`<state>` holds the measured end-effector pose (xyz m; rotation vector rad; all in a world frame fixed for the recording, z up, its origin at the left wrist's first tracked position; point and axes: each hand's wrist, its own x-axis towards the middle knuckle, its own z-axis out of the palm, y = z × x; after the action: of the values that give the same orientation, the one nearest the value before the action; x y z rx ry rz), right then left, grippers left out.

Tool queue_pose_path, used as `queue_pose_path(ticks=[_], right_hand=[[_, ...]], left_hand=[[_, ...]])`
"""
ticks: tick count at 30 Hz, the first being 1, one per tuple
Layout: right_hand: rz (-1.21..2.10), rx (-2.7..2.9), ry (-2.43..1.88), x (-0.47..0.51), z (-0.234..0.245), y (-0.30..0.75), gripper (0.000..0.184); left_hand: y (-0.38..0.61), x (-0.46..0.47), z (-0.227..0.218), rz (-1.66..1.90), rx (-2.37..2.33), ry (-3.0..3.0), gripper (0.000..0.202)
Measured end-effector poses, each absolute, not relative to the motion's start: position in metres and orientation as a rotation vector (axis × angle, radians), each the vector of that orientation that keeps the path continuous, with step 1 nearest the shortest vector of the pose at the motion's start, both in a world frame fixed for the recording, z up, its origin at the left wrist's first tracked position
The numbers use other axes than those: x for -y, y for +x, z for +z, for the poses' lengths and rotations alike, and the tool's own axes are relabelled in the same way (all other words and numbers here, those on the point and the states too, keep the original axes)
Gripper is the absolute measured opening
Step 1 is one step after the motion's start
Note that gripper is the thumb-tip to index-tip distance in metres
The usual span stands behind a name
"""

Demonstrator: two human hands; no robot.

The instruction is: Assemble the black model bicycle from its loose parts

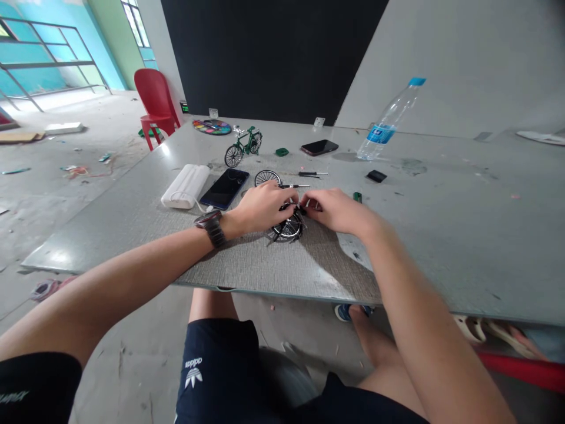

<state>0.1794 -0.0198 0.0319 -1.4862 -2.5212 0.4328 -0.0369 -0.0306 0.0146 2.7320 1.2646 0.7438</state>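
Observation:
Both my hands meet over a small black model bicycle [289, 227] lying on the grey table [441, 235]. My left hand [262, 207], with a wristwatch, is closed around its frame and upper wheel. My right hand [338, 209] pinches a small part at the bicycle's right end; what it pinches is too small to name. A loose spoked wheel [267, 176] lies just beyond my left hand. Two small screwdrivers [311, 174] lie behind the hands.
A finished green model bicycle [242, 147] stands further back. A white power bank [185, 185] and dark phone [224, 188] lie left. Another phone [319, 147], a water bottle [388, 123], a paint palette [212, 126] and a red chair [154, 103] are beyond.

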Motion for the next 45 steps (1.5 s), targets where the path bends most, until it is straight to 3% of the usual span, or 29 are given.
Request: queue_pose_path(ticks=[13, 19, 28, 35, 40, 45], right_hand=[[0.288, 2.403, -1.385, 0.023, 0.036, 0.175, 0.043], [0.243, 2.427, -1.375, 0.024, 0.036, 0.169, 0.023], [0.267, 2.323, -1.32, 0.025, 0.036, 0.171, 0.024], [0.301, 2.235, -1.24, 0.02, 0.045, 0.172, 0.035], [0.443, 2.274, -1.151, -0.006, 0.067, 0.172, 0.028], [0.626, 2.295, -1.07, -0.034, 0.071, 0.171, 0.033]], left_hand=[[-0.038, 0.028, 0.013, 0.907, -1.344, 2.659, 0.027], [-0.038, 0.028, 0.014, 0.973, -1.344, 2.61, 0.025], [-0.04, 0.024, 0.012, 1.02, -1.299, 2.625, 0.023], [-0.038, 0.022, 0.013, 1.14, -1.158, 2.526, 0.02], [-0.039, 0.02, 0.015, 1.286, -1.114, 2.386, 0.029], [-0.04, 0.016, 0.014, 1.37, -1.197, 2.292, 0.022]])
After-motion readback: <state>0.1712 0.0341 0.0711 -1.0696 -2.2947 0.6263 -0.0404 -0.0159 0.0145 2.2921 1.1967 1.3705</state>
